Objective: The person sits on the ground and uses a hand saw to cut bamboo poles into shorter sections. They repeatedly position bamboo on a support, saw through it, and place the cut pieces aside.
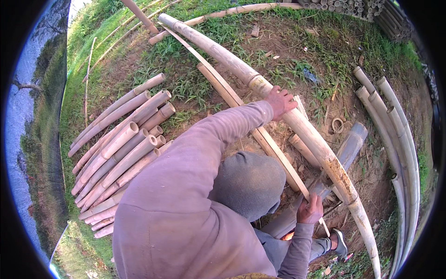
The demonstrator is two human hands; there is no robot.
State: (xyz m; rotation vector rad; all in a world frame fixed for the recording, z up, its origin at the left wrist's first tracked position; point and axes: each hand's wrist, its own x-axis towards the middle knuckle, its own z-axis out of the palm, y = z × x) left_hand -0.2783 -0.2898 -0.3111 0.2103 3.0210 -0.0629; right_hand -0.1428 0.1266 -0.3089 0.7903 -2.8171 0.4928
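My left hand [281, 103], fingers bent over the top, grips a long pale bamboo pole [320, 144] that runs from the far left to the near right. Closer to me, my right hand [310, 210] is closed around a thin bamboo strip [297, 182]. The strip runs up and left beside a wider split bamboo length [218, 83], and its tip sticks out below my fist. A thin dark edge beside the right hand is too small to name. Under the pole lies a thick grey bamboo piece [352, 142].
Cut bamboo lengths [121, 139] are stacked at left. Several long poles [404, 139] lie at right; more bamboo [346, 5] is bundled at the far end. A cut bamboo ring [337, 124] and chips lie on the soil. A shoe [340, 242] is at lower right; dark netting [39, 139] stands at left.
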